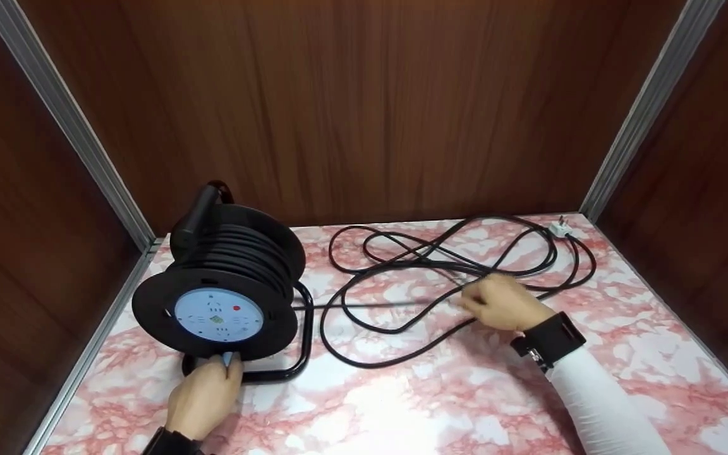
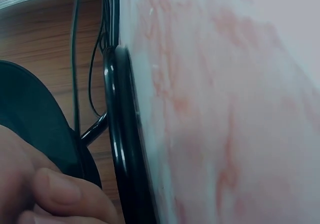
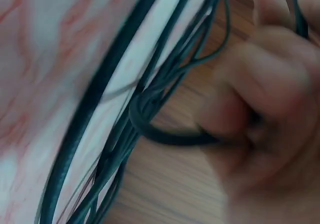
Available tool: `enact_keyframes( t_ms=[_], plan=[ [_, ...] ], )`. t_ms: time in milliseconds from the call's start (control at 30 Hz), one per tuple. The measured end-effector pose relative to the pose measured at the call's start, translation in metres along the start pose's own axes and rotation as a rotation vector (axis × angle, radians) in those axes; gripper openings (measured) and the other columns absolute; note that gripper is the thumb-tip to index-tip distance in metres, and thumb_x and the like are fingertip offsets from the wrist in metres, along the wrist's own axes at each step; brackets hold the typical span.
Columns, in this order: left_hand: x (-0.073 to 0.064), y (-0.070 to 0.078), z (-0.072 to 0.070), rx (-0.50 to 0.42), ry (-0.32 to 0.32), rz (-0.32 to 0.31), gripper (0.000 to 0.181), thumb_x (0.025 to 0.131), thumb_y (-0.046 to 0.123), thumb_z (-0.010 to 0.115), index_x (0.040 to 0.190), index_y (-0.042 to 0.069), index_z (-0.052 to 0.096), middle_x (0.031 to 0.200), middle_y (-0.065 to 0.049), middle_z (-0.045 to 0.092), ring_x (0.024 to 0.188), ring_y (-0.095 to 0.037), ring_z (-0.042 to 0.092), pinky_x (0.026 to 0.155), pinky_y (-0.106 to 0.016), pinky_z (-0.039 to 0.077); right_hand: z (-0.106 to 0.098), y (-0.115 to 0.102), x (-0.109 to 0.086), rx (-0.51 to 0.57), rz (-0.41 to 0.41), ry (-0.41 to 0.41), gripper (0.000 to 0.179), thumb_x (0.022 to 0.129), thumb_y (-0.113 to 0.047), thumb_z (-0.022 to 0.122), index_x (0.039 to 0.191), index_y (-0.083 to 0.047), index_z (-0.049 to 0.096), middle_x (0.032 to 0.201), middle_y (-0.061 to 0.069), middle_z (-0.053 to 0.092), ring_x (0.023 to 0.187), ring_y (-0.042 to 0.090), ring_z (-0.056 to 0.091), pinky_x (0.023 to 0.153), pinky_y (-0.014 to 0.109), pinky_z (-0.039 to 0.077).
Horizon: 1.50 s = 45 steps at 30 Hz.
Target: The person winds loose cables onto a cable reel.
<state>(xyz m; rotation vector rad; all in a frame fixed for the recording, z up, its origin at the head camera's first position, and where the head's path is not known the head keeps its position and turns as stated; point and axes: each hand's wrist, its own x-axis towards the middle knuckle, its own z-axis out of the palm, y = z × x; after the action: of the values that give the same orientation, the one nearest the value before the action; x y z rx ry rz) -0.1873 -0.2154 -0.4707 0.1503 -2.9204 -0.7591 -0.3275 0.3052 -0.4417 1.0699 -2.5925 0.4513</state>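
Clerk: Item one, a black cable reel [image 1: 231,278], left side of the bench [image 1: 313,411], upright on a tubular stand [image 1: 306,335]. Location of the hands?

Checker: Left hand [image 1: 205,395] at the reel's lower front rim, thumb and fingers closed in a pinch on a small blue knob [image 1: 227,358]. The head view alone shows that knob; the left wrist view gives bent fingers beside the black flange and the glossy stand, with the grip itself out of sight.

Clerk: Right hand [image 1: 503,302]?

Checker: Over the loose cable [image 1: 414,263], right of centre. In the head view it is blurred, the fingers bent and their hold unclear. The right wrist view settles it: fingers curled tightly round a black length, with a bend of it running out of the grip.

Clerk: Remaining particulars of item one?

Checker: Head view only: a pale blue socket panel [image 1: 218,319] with a red switch [image 1: 236,308], and cable wound between the flanges. One strand runs from the reel toward the right hand.

Clerk: Item two?

Checker: A white plug [image 1: 560,229], far right corner, beside overlapping loops. Head view only.

Clerk: Wear?

Checker: Black strap [image 1: 550,341] on the right wrist, white sleeve [image 1: 604,404] below.
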Motion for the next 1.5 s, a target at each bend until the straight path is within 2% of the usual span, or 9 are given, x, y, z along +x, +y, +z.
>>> enact_keyframes(
  t_ms=[100,167,233,433,500,700,967,1233,1500],
  plan=[
    [0.001,0.002,0.0,-0.006,-0.008,0.003,0.051,0.112,0.037,0.043,0.091,-0.001,0.069,0.09,-0.023,0.072,0.086,-0.047,0.072,0.071,-0.065,0.052,-0.004,0.001,0.004,-0.179,-0.115,0.275,0.048,0.095,-0.042,0.078,0.063,-0.025,0.046,0.054,-0.014,0.042,0.043,0.011,0.047,0.043,0.035,0.035],
    [0.002,0.002,-0.001,-0.007,-0.013,0.001,0.051,0.112,0.038,0.042,0.092,-0.002,0.069,0.091,-0.024,0.072,0.085,-0.047,0.072,0.071,-0.065,0.052,-0.006,0.001,0.005,-0.257,-0.14,0.354,0.051,0.092,-0.044,0.08,0.063,-0.023,0.044,0.053,-0.012,0.042,0.042,0.014,0.047,0.041,0.037,0.032],
    [0.002,0.001,-0.002,-0.008,-0.02,-0.007,0.051,0.112,0.038,0.042,0.093,-0.002,0.069,0.092,-0.023,0.072,0.086,-0.047,0.072,0.071,-0.066,0.052,-0.006,0.001,0.004,-0.23,-0.116,0.279,0.054,0.093,-0.049,0.078,0.059,-0.024,0.044,0.051,-0.013,0.041,0.041,0.013,0.046,0.041,0.036,0.032],
    [0.0,-0.002,-0.005,-0.001,-0.022,-0.022,0.053,0.112,0.039,0.041,0.093,-0.002,0.07,0.095,-0.024,0.072,0.09,-0.047,0.071,0.072,-0.067,0.051,-0.008,0.001,-0.009,0.063,0.171,-0.246,0.056,0.099,-0.064,0.062,0.055,-0.029,0.062,0.047,-0.022,0.049,0.043,0.001,0.047,0.05,0.028,0.04],
    [-0.001,-0.003,-0.005,0.002,-0.024,-0.028,0.055,0.112,0.039,0.04,0.094,-0.002,0.07,0.096,-0.024,0.072,0.091,-0.047,0.071,0.072,-0.067,0.051,-0.01,0.001,-0.01,0.059,0.15,-0.192,0.054,0.1,-0.059,0.065,0.057,-0.028,0.061,0.048,-0.022,0.048,0.043,0.001,0.046,0.049,0.028,0.039],
    [0.0,-0.003,-0.005,0.0,-0.03,-0.035,0.056,0.112,0.041,0.039,0.097,-0.003,0.07,0.098,-0.024,0.072,0.092,-0.048,0.071,0.073,-0.068,0.051,-0.01,0.005,-0.006,-0.207,-0.021,0.247,0.058,0.093,-0.048,0.079,0.059,-0.026,0.038,0.052,-0.016,0.027,0.042,0.006,0.034,0.043,0.032,0.025],
    [0.0,-0.008,-0.007,-0.011,-0.014,-0.047,0.058,0.112,0.042,0.037,0.096,-0.002,0.071,0.102,-0.027,0.072,0.092,-0.05,0.07,0.074,-0.069,0.05,-0.011,0.019,-0.024,0.009,0.174,-0.063,0.052,0.101,-0.06,0.063,0.059,-0.035,0.046,0.053,-0.023,0.036,0.049,0.003,0.041,0.049,0.03,0.035],
    [0.001,-0.01,-0.01,-0.013,-0.034,-0.05,0.058,0.113,0.041,0.037,0.098,-0.002,0.072,0.103,-0.027,0.072,0.091,-0.049,0.071,0.075,-0.068,0.05,-0.015,0.013,-0.017,-0.236,-0.119,0.333,0.047,0.093,-0.041,0.078,0.064,-0.026,0.044,0.056,-0.015,0.039,0.045,0.007,0.044,0.044,0.034,0.032],
    [0.001,-0.015,-0.017,-0.013,-0.045,-0.072,0.057,0.112,0.043,0.037,0.095,0.001,0.07,0.099,-0.023,0.072,0.092,-0.047,0.071,0.076,-0.068,0.05,-0.016,0.01,-0.02,-0.097,-0.012,0.198,0.03,0.099,-0.037,0.075,0.076,-0.028,0.057,0.065,-0.017,0.05,0.055,0.004,0.048,0.053,0.033,0.04]
  ],
)
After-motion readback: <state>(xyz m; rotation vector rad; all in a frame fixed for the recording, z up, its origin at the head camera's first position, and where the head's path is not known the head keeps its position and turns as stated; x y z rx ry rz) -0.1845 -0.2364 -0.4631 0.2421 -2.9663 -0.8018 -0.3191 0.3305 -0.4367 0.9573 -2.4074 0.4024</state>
